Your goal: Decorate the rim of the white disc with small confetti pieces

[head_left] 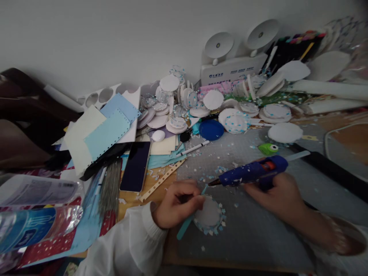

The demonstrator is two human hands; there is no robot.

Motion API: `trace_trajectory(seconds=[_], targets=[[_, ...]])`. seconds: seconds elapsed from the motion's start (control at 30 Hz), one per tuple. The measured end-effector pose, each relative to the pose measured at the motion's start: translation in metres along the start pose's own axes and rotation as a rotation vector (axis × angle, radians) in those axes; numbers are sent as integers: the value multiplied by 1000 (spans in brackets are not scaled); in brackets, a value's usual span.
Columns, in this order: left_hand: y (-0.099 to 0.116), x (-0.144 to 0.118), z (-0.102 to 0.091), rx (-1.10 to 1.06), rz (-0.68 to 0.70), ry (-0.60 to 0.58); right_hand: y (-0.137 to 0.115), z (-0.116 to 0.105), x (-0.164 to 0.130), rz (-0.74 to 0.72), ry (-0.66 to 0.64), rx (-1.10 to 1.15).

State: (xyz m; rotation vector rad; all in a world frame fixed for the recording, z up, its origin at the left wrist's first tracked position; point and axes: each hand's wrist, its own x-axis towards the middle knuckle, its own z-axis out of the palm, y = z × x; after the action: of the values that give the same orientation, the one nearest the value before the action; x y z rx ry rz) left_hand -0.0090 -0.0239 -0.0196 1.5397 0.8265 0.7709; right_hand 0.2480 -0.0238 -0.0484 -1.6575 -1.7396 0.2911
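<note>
Left sleeve (126, 247) nearest, two bottles (67, 218) bore illegible labels (34, 226) while the left hand (179, 205) pinched one turquoise strip (184, 228) and the right hand (283, 197) closed round one blue glue gun (250, 171).

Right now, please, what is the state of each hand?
Left hand: closed, pinching a thin teal strip.
Right hand: closed around the grip of a blue glue gun.
</note>
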Motion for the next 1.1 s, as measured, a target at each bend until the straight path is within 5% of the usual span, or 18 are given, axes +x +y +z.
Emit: trace_trajectory(seconds=[0.27,0.47,0.6,0.73,0.93,1.1], targets=[[-1,0,1,-12,0,-7,1,0,-1,-55,6,-35],[-2,0,0,-22,2,12,3,3,-1,-255,123,-102],[0,1,-1,-44,-2,46,9,0,3,-73,176,-248],[-1,1,-2,-70,-26,98,21,-7,12,38,87,-351],[-9,0,-4,-149,-45,151,31,-7,21,-43,-46,-450],[-12,-1,-4,-185,-48,201,24,-22,9,-92,71,-620]])
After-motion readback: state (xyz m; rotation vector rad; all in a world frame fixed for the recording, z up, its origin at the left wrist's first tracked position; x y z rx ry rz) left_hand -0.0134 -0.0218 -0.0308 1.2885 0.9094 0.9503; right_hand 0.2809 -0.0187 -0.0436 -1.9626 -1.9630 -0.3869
